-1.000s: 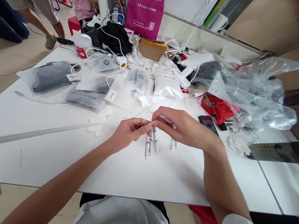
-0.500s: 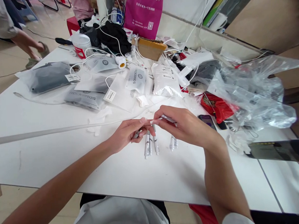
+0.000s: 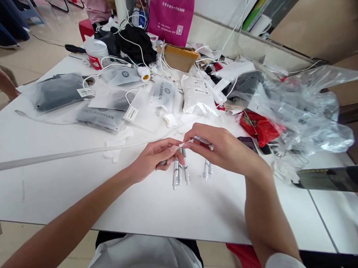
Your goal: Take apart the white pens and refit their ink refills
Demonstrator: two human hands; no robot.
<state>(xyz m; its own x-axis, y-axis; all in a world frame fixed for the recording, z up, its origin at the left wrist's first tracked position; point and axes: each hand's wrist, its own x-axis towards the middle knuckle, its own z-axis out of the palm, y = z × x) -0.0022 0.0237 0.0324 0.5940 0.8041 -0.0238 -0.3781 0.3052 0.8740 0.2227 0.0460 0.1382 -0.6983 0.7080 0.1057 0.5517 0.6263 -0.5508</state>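
Note:
My two hands meet over the table, fingertips almost touching. The thumb and fingers of my left hand (image 3: 160, 155) pinch one end of a small thin white strip (image 3: 185, 143). A grey piece (image 3: 162, 162) shows under its curled fingers, mostly hidden. My right hand (image 3: 219, 147) is closed, its fingertips at the strip's other end. Within it lies a slim white and silver pen (image 3: 202, 140), partly covered by the fingers. Just below the hands, several white pens (image 3: 180, 175) with grey bands lie side by side. Another small group of pens (image 3: 207, 171) is under my right hand.
Frosted packages (image 3: 101, 118) and a white pouch (image 3: 196, 95) lie beyond my hands. A long pale cable (image 3: 64, 156) crosses the left side. At right are a red bag (image 3: 258, 126), clear plastic (image 3: 314, 112) and a phone (image 3: 247, 143). Someone's arm (image 3: 1, 80) shows far left.
My left thumb and fingers have closed onto the white strip's end, and my right fingertips have shifted slightly. At far left, the person's legs have gone and an arm appears.

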